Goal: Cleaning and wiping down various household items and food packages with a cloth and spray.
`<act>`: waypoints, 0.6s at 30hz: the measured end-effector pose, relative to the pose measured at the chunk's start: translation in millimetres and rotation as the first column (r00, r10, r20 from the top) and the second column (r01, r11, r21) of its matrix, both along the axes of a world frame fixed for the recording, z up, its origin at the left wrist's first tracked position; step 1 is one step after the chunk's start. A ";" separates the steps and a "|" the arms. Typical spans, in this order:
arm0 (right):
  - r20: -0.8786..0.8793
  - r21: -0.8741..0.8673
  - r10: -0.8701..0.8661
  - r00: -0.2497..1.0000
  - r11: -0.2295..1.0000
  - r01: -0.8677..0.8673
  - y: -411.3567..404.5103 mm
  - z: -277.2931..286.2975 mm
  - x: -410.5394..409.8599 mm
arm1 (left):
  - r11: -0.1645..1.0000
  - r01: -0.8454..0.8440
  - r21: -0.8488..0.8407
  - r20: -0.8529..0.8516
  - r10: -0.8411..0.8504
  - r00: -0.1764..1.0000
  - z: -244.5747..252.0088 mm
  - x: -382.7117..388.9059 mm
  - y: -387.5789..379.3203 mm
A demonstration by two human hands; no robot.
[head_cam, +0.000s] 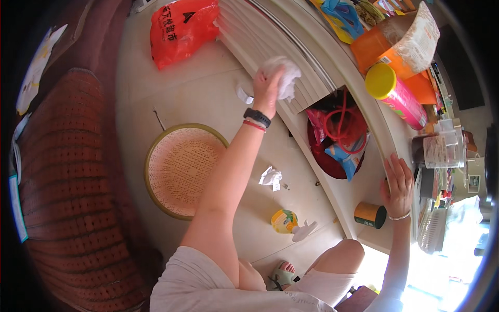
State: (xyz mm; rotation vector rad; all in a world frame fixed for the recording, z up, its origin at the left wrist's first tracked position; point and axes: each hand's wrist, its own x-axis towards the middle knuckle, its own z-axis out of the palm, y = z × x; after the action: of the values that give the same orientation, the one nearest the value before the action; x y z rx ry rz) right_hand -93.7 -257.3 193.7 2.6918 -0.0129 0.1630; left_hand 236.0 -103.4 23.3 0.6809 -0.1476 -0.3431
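My left hand [269, 87], with a dark wristband and a red cord at its wrist, holds a wad of white cloth or tissue [286, 76] at the ribbed white cabinet door [265, 37]. Whether the wad presses on the door cannot be told. My right hand [399, 183] rests on the edge of the cabinet top [384, 134], its fingers extended. Below the left forearm, a crumpled white tissue [271, 178] lies on the tiled floor. Closer to my knees is a yellow and green spray bottle [284, 221] with a white trigger head.
A woven wastebasket [183, 171] stands left of my forearm, a red plastic bag [183, 31] beyond it. The open compartment holds a red basin [323, 165] with packets, and a dark tin [370, 215]. A pink canister [405, 103] and clear tub [448, 150] crowd the top. A sofa [70, 187] flanks the left.
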 end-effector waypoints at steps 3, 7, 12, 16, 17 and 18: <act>-0.070 0.031 -0.006 0.998 0.999 0.008 -0.4 6.6 4.2 | 0.998 0.011 0.055 0.135 -0.018 0.991 3.5 -3.5 -23.6; -0.082 0.172 -0.001 0.997 0.985 0.015 -6.8 7.7 6.7 | 0.873 -0.431 0.229 0.533 0.258 0.806 -9.9 -6.1 -76.2; -0.074 0.143 -0.009 0.997 0.990 0.020 -11.8 4.7 2.3 | 0.615 -0.690 0.383 0.652 0.350 0.673 -12.5 -12.7 -95.2; -0.088 0.149 -0.041 0.995 0.987 0.053 -9.8 4.7 0.6 | 0.749 -0.567 0.342 0.550 0.330 0.767 -15.7 10.0 -82.6; -0.097 0.141 -0.046 0.994 0.988 0.059 -10.4 6.9 -1.0 | 0.739 -0.571 0.358 0.596 0.290 0.749 -12.2 14.5 -78.0; -0.097 0.147 -0.039 0.995 0.988 0.053 -10.4 6.0 0.5 | 0.751 -0.566 0.341 0.532 0.342 0.775 -15.7 20.8 -76.5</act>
State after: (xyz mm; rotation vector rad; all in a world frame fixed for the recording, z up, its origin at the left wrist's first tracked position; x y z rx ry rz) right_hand -93.1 -267.7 199.7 2.8434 -0.0613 0.0216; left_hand 256.8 -179.9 7.6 1.2687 -0.3201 0.2930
